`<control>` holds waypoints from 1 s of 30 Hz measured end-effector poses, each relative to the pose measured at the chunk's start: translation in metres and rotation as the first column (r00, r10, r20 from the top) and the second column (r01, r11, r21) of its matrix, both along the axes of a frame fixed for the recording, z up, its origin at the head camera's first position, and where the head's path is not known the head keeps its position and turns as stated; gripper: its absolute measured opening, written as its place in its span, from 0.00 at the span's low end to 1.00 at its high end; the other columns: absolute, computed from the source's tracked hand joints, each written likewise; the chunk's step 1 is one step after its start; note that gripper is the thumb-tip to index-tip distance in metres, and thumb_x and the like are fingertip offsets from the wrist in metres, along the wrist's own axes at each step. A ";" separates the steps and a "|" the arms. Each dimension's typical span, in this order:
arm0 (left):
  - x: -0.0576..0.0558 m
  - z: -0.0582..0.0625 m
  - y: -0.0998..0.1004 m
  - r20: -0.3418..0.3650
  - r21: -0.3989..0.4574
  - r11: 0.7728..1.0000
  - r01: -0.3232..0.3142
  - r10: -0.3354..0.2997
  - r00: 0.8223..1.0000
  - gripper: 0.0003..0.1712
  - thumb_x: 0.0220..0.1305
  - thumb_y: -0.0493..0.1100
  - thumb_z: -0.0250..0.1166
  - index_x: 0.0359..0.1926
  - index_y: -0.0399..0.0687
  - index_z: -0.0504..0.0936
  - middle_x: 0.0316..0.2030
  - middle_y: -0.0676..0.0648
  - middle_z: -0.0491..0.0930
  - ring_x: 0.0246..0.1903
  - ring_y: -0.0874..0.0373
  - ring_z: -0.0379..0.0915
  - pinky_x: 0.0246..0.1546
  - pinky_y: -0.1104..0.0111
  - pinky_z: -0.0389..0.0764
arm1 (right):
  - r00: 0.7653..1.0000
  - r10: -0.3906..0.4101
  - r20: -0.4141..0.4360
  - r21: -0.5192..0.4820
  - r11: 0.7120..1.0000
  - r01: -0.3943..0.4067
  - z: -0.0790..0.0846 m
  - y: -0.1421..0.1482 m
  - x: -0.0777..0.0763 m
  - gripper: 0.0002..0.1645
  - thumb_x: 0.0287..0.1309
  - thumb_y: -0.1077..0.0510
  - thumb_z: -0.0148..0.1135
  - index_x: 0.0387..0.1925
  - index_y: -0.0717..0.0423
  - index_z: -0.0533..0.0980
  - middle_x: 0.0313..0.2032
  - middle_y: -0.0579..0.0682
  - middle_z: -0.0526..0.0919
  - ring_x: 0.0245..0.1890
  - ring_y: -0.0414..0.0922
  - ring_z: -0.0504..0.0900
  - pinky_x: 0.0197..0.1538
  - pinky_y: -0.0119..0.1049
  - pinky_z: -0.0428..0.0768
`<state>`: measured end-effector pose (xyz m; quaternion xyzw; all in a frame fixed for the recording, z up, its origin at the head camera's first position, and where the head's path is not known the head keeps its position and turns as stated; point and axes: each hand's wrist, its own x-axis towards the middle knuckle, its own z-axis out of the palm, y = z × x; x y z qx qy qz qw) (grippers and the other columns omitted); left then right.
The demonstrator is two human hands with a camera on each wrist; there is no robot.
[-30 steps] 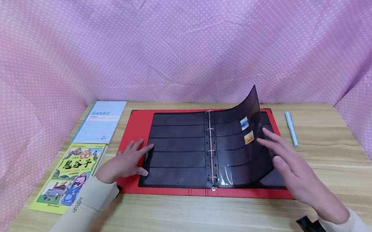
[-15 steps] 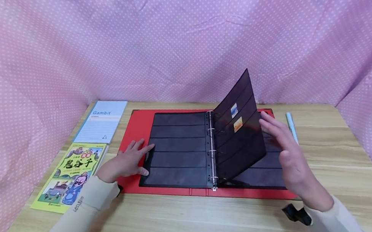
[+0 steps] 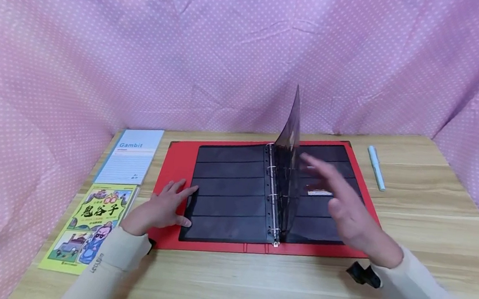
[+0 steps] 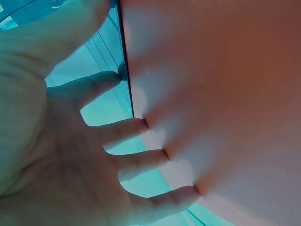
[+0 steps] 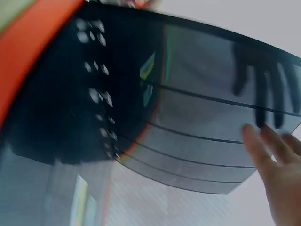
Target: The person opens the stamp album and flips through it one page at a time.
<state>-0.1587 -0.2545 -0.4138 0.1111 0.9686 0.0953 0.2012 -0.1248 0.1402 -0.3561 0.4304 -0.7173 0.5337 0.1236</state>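
A red ring binder (image 3: 178,157) lies spread on the table, holding black pocket pages. One pocket page (image 3: 292,140) stands nearly upright at the metal rings (image 3: 273,200), bending slightly. My right hand (image 3: 350,209) is just right of it, fingers extended; in the right wrist view, the fingertips (image 5: 249,134) are close to the glossy sheet (image 5: 202,127), and I cannot tell if they touch. My left hand (image 3: 161,209) rests with spread fingers on the left cover and the edge of the flat left page (image 3: 231,183). A small pale-edged piece (image 3: 320,193) shows on the right page.
Left of the binder lie a light blue notebook (image 3: 129,156) and a yellow-green illustrated book (image 3: 89,226). A pale blue pen (image 3: 376,167) is on the table's right. Pink dotted cloth (image 3: 249,62) hangs behind the wooden table (image 3: 250,289).
The page with two small stamp-like pictures has swung up and leftward to nearly upright. My right hand has moved left behind it, while the left hand has stayed in place.
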 end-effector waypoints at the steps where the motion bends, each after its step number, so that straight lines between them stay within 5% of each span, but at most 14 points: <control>1: 0.001 0.001 -0.002 -0.015 0.021 1.000 0.003 -0.002 1.000 0.56 0.44 0.54 0.76 0.72 0.55 0.57 0.69 0.37 0.50 0.67 0.36 0.43 0.54 0.34 0.59 | 1.000 -0.007 0.023 0.069 0.998 0.006 -0.003 -0.002 0.002 0.35 0.72 0.43 0.38 0.70 0.63 0.55 0.66 0.58 0.61 0.62 0.53 0.65 0.57 0.38 0.71; 4: 0.002 0.007 -0.009 -0.078 0.111 0.994 -0.001 0.010 0.997 0.49 0.52 0.55 0.71 0.71 0.52 0.58 0.67 0.38 0.56 0.65 0.38 0.50 0.54 0.40 0.66 | 0.990 -0.054 0.127 0.294 0.956 0.015 -0.015 -0.008 0.007 0.29 0.72 0.48 0.42 0.71 0.48 0.58 0.66 0.44 0.64 0.64 0.44 0.64 0.61 0.39 0.66; 7: -0.001 0.019 -0.013 -0.165 0.234 0.972 -0.002 0.042 0.985 0.40 0.64 0.54 0.62 0.71 0.47 0.57 0.65 0.38 0.59 0.63 0.40 0.55 0.55 0.45 0.68 | 0.976 -0.094 0.199 0.468 0.884 -0.010 -0.027 -0.016 0.010 0.25 0.71 0.48 0.45 0.67 0.41 0.64 0.66 0.37 0.63 0.65 0.38 0.60 0.64 0.41 0.63; 13: -0.011 0.043 -0.008 -0.254 0.343 0.939 0.008 0.085 0.964 0.35 0.72 0.58 0.46 0.73 0.50 0.52 0.68 0.40 0.55 0.66 0.42 0.50 0.60 0.44 0.59 | 0.968 -0.130 0.214 0.614 0.789 -0.030 -0.045 -0.033 0.013 0.25 0.69 0.42 0.47 0.62 0.44 0.71 0.67 0.37 0.62 0.68 0.39 0.54 0.66 0.45 0.60; 16: -0.012 0.040 0.004 -0.198 0.298 0.955 -0.001 0.063 0.978 0.39 0.69 0.60 0.49 0.74 0.55 0.48 0.69 0.39 0.52 0.67 0.39 0.47 0.59 0.40 0.58 | 0.978 -0.133 0.163 0.659 0.752 -0.007 -0.048 -0.041 0.014 0.24 0.70 0.47 0.48 0.62 0.49 0.72 0.66 0.42 0.65 0.69 0.42 0.54 0.66 0.46 0.58; 21: -0.011 0.019 0.029 -0.066 0.069 0.998 -0.006 0.010 0.998 0.49 0.61 0.68 0.56 0.75 0.57 0.46 0.70 0.33 0.47 0.65 0.31 0.44 0.56 0.33 0.54 | 0.988 -0.134 0.081 0.715 0.698 0.036 -0.049 -0.049 0.016 0.22 0.69 0.55 0.49 0.61 0.55 0.72 0.65 0.48 0.67 0.69 0.45 0.55 0.67 0.47 0.57; 25: -0.009 0.006 0.043 -0.029 -0.059 0.998 -0.024 0.023 0.999 0.51 0.57 0.67 0.60 0.74 0.56 0.49 0.70 0.31 0.44 0.64 0.28 0.42 0.54 0.32 0.56 | 0.991 -0.111 0.077 0.720 0.694 0.022 -0.048 -0.048 0.014 0.21 0.68 0.58 0.50 0.61 0.55 0.72 0.66 0.48 0.66 0.69 0.46 0.56 0.66 0.48 0.58; 30: -0.010 0.001 0.053 -0.036 -0.109 0.994 -0.031 0.027 0.999 0.52 0.55 0.65 0.63 0.74 0.54 0.50 0.69 0.30 0.43 0.64 0.26 0.40 0.53 0.32 0.58 | 0.978 -0.167 0.123 0.634 0.772 0.052 -0.050 -0.036 0.004 0.23 0.65 0.65 0.54 0.60 0.53 0.72 0.68 0.48 0.62 0.66 0.46 0.60 0.61 0.45 0.68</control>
